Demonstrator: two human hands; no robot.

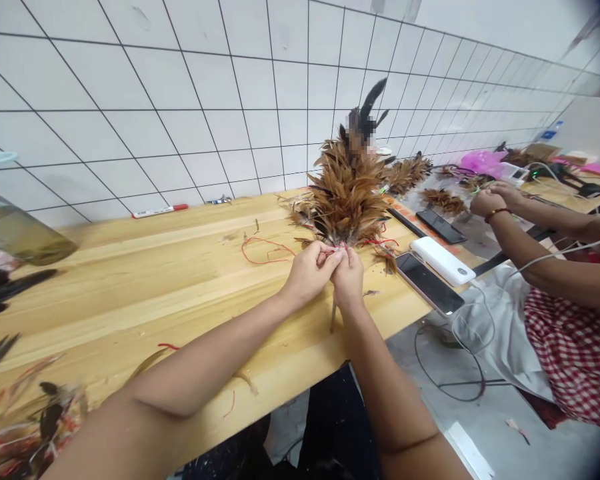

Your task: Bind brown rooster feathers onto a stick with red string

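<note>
A feather duster (pixel 350 190) with bushy brown feathers and dark feathers at its tip stands over the far side of the table, its thin stick (pixel 333 317) showing below my hands. My left hand (pixel 310 270) is closed, thumb and fingers pinched at the base of the feathers. Right beside it, touching, my right hand (pixel 349 277) is closed around the same spot. A little whitish and red binding shows between the fingertips; its exact hold is hidden. Red string (pixel 260 260) lies in a loop on the table left of the duster.
A wooden table (pixel 180 280) runs along a tiled wall. Loose feathers (pixel 45 427) and a jar of liquid (pixel 25 233) are at left, a marker (pixel 160 211) by the wall. Rightward are a phone (pixel 430 283), a white power bank (pixel 443 260) and a co-worker's hands (pixel 495 200).
</note>
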